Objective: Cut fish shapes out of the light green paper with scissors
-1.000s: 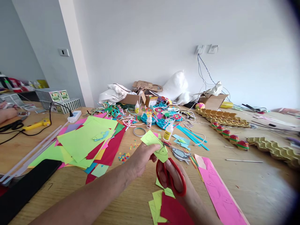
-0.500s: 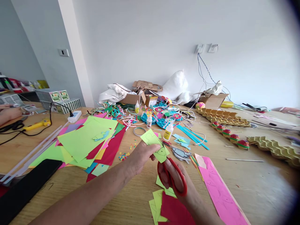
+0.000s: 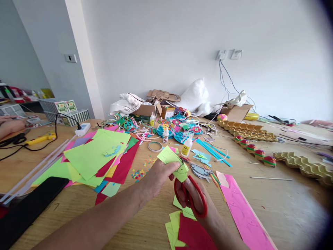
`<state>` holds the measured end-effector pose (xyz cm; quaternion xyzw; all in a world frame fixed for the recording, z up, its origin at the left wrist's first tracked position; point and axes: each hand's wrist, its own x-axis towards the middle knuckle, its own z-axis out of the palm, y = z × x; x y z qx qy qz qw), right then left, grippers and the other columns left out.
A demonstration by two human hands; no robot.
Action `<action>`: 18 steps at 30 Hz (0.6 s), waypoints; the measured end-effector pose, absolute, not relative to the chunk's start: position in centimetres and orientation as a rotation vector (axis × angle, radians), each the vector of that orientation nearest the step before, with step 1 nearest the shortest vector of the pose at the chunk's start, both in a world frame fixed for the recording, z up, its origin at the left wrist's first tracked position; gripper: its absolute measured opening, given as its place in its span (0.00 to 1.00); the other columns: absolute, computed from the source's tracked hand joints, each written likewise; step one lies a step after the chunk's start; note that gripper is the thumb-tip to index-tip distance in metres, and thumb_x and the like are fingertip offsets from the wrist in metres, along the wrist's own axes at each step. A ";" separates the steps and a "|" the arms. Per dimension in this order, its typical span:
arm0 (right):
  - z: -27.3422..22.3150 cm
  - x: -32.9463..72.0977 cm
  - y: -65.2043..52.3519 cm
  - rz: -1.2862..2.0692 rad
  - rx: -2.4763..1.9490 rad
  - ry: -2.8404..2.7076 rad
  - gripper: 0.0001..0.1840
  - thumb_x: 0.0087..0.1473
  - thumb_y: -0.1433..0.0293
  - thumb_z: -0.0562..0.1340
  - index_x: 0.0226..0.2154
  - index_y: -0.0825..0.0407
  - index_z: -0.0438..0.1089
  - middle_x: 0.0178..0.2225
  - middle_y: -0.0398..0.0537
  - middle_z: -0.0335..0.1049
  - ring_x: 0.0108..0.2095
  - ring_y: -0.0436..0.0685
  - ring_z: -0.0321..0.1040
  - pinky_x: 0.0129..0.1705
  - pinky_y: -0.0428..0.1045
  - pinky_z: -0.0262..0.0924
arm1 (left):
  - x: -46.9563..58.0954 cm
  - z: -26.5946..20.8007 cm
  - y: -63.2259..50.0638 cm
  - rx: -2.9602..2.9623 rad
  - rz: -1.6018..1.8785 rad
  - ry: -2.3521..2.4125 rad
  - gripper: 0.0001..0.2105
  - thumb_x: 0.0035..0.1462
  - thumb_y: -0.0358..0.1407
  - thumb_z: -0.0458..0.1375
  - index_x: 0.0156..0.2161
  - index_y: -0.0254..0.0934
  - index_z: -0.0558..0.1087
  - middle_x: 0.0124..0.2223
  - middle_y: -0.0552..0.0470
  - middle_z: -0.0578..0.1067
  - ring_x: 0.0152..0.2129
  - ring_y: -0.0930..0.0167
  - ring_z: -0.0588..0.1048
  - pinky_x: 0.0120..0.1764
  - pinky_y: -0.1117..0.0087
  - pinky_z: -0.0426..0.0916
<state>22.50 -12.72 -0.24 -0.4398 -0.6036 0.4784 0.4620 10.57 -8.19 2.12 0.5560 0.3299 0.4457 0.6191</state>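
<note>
Left hand (image 3: 158, 178): thumb above, fingers folded beneath, pinched on a small light-green paper piece with a fish drawn in dark line (image 3: 168, 155). The piece is raised over the pale wooden table (image 3: 140, 224), tilted; likely to give the blades clearance and stiffen the thin sheet.

Right hand (image 3: 192, 194): closed around red-handled scissors (image 3: 204, 203), fingers through the loops, blades pointing far, at the piece's right edge. Grip probably keeps the blades along the drawn outline.

Far of the hands: white plastic bottle with yellow label (image 3: 185, 150). Right: grey-blue paper fish (image 3: 200, 171). Near: dark red paper sheet (image 3: 195, 232) overlapping light-green pieces (image 3: 172, 225), presumably kept within reach.
</note>
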 end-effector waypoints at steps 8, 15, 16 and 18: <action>-1.1 22.7 -12.6 1.261 -1.019 -1.394 0.21 0.54 0.53 0.51 0.21 0.51 0.61 0.13 0.36 0.54 0.14 0.47 0.50 0.17 0.44 0.44 | 10.7 2.1 -8.4 1.285 1.042 0.773 0.09 0.47 0.39 0.52 0.22 0.36 0.64 0.21 0.57 0.62 0.19 0.76 0.59 0.23 0.74 0.54; -1.3 22.6 -12.5 1.243 -0.978 -1.412 0.21 0.55 0.53 0.50 0.21 0.50 0.59 0.12 0.37 0.53 0.14 0.49 0.50 0.18 0.45 0.45 | 10.8 1.9 -8.7 1.271 1.051 0.779 0.10 0.47 0.40 0.53 0.21 0.36 0.63 0.21 0.57 0.61 0.19 0.76 0.59 0.25 0.73 0.55; -1.3 22.6 -12.4 1.242 -0.976 -1.417 0.21 0.55 0.54 0.50 0.21 0.50 0.59 0.12 0.37 0.54 0.14 0.49 0.50 0.18 0.45 0.45 | 10.8 1.9 -8.8 1.270 1.054 0.782 0.10 0.47 0.39 0.53 0.21 0.36 0.63 0.21 0.57 0.61 0.19 0.76 0.59 0.24 0.73 0.55; -1.5 22.7 -12.4 1.255 -0.961 -1.416 0.20 0.56 0.54 0.50 0.21 0.50 0.59 0.13 0.37 0.53 0.14 0.48 0.50 0.17 0.45 0.44 | 10.8 2.0 -8.8 1.271 1.056 0.792 0.10 0.47 0.39 0.53 0.21 0.36 0.63 0.20 0.58 0.61 0.19 0.76 0.59 0.24 0.73 0.55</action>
